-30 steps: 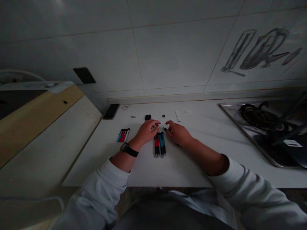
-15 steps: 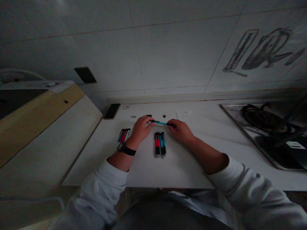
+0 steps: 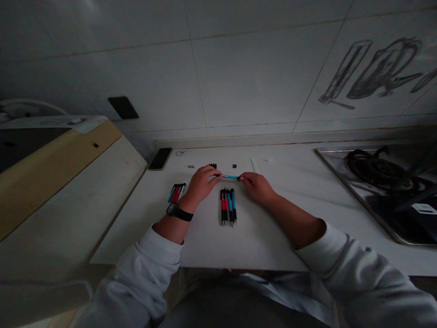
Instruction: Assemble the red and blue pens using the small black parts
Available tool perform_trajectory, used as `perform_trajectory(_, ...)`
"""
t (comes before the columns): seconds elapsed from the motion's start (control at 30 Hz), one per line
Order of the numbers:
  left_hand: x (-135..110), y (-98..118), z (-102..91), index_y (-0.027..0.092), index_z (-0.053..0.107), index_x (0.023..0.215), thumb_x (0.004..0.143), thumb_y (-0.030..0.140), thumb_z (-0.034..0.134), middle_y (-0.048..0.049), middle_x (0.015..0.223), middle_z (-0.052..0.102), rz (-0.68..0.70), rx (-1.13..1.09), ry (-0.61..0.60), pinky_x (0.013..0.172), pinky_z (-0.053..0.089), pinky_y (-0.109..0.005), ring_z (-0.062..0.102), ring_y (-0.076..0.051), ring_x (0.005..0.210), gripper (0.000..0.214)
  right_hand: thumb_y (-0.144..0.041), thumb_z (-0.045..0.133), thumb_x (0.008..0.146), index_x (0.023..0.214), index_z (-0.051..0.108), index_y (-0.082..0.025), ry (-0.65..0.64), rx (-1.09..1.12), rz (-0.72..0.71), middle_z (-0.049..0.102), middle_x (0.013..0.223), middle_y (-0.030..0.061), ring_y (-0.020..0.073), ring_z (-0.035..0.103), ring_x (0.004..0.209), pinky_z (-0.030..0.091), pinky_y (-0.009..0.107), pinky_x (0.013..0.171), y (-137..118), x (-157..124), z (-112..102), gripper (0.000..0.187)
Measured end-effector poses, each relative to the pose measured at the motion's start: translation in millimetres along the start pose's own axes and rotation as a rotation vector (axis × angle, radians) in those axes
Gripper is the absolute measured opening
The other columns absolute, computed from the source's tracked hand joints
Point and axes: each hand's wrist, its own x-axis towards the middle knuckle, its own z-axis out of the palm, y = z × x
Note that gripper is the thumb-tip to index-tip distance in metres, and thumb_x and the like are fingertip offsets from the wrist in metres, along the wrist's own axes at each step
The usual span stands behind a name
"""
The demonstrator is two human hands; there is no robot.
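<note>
Between both hands a blue pen (image 3: 230,177) with a black end is held level above the white counter (image 3: 201,241). My left hand (image 3: 202,183) pinches its left end, and my right hand (image 3: 256,186) grips the right end, so both tips are partly hidden by fingers. Just below lie several red and blue pens (image 3: 228,207) with black grips, side by side. Left of my left wrist is a row of pen barrels (image 3: 176,192) in blue, red and white. Small black parts (image 3: 212,166) sit behind my left hand, and another small dark part (image 3: 234,166) lies farther right.
Tiny springs (image 3: 191,166) and a phone (image 3: 160,159) lie at the back left. White thin tubes (image 3: 254,165) lie behind my right hand. A gas stove (image 3: 341,182) stands on the right, a white cabinet-like box (image 3: 112,168) on the left, and a tiled wall (image 3: 246,82) behind.
Both hands still hold the blue pen. It appears turned about its length, with a lighter part now showing near the left hand, and the right fingers have shifted slightly.
</note>
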Motion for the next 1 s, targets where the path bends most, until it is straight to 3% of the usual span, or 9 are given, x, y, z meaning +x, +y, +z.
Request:
perform_trajectory(0.37,1,-13,5.9,0.023,0.078,0.098,0.099,0.029,0.063,-0.0043,0.102,0.076,-0.018,0.023,-0.09,0.092,0.051,-0.038,0.067,-0.022,0.099,0.016,-0.028,0.056,0.098,0.104,0.076,-0.022,0.059,0.036,0.001,0.077,0.103,0.0075,0.0217,0.069,0.092,0.049,0.032,0.084,-5,-1,-1,0.022)
perform_trajectory(0.47,0,-11,5.9,0.023,0.078,0.099,0.099,0.029,0.063,-0.0049,0.102,0.076,-0.026,0.038,-0.081,0.093,0.051,-0.038,0.067,-0.022,0.099,0.016,-0.03,0.061,0.095,0.106,0.075,-0.022,0.082,0.055,0.034,0.076,0.099,0.0065,0.0198,0.068,0.085,0.049,0.031,0.079,-6,-1,-2,0.02)
perform_trajectory(0.6,0,-9,5.2,0.022,0.077,0.1,0.098,0.031,0.064,-0.0053,0.104,0.076,-0.009,0.074,-0.048,0.094,0.051,-0.039,0.066,-0.022,0.101,0.016,-0.035,0.05,0.101,0.101,0.073,-0.022,0.058,0.038,0.059,0.074,0.092,0.0066,0.0194,0.066,0.081,0.047,0.031,0.076,-5,-1,0,0.027)
perform_trajectory(0.67,0,-8,4.9,0.022,0.077,0.1,0.098,0.031,0.064,-0.0051,0.104,0.076,-0.003,0.08,-0.042,0.094,0.05,-0.039,0.066,-0.022,0.101,0.016,-0.034,0.052,0.1,0.1,0.07,-0.022,0.055,0.043,0.07,0.073,0.091,0.0061,0.0188,0.065,0.079,0.046,0.03,0.074,-4,-1,1,0.021)
perform_trajectory(0.8,0,-8,4.4,0.022,0.076,0.101,0.099,0.032,0.064,-0.0051,0.104,0.076,-0.001,0.077,-0.046,0.093,0.05,-0.039,0.066,-0.022,0.1,0.016,-0.038,0.06,0.096,0.116,0.064,-0.023,0.081,0.099,0.099,0.073,0.097,0.0052,0.0167,0.064,0.074,0.046,0.028,0.072,-3,-2,4,0.025)
perform_trajectory(0.9,1,-7,3.9,0.022,0.076,0.101,0.099,0.032,0.064,-0.0055,0.105,0.075,0.003,0.075,-0.048,0.094,0.05,-0.039,0.066,-0.023,0.101,0.016,-0.036,0.05,0.101,0.103,0.067,-0.023,0.008,0.067,0.094,0.073,0.086,0.0037,0.0173,0.064,0.074,0.045,0.029,0.073,-3,-2,4,0.022)
perform_trajectory(1.0,1,-6,3.5,0.022,0.076,0.101,0.098,0.032,0.065,-0.0055,0.105,0.075,0.003,0.079,-0.051,0.094,0.05,-0.039,0.066,-0.023,0.101,0.015,-0.032,0.061,0.095,0.11,0.066,-0.023,0.019,0.067,0.103,0.074,0.092,0.0037,0.0164,0.063,0.075,0.045,0.027,0.072,-4,-2,3,0.019)
